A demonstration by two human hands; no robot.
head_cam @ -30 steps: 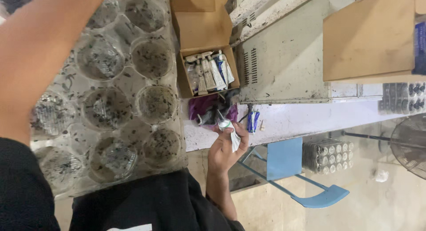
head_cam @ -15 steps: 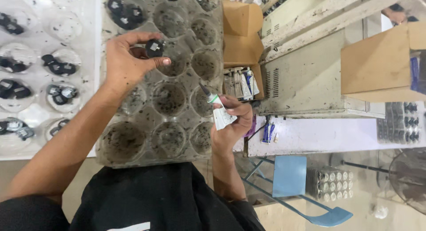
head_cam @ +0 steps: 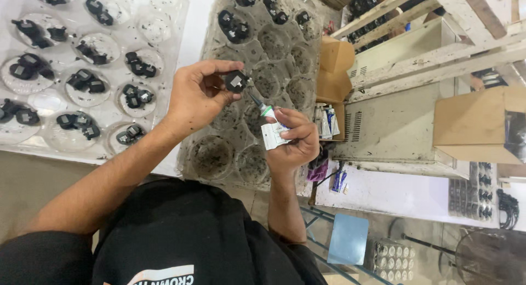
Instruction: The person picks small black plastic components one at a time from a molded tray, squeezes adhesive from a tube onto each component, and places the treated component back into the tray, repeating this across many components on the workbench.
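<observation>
My left hand [head_cam: 198, 96] pinches a small black plastic part [head_cam: 236, 81] with a pale square face, held above a grimy clear cup tray [head_cam: 215, 153]. My right hand [head_cam: 295, 145] grips a small white glue tube [head_cam: 272, 133] with a green collar. The tube's thin dark nozzle points up-left and ends just below the black part. Both hands hover over the tray's near cups, which hold only dark residue.
A cleaner clear tray [head_cam: 164, 27] at left holds several black parts in its cups. More black parts sit in the grimy tray's far cups [head_cam: 240, 22]. An open cardboard box of tubes [head_cam: 327, 121] lies right of my hands. Beyond it are a metal cabinet [head_cam: 394, 126], a brown carton [head_cam: 476, 126] and a blue chair [head_cam: 345, 238].
My left hand came from reaching over the trays to holding the black part near the tube. My right hand lifted the tube from the table edge up to the part.
</observation>
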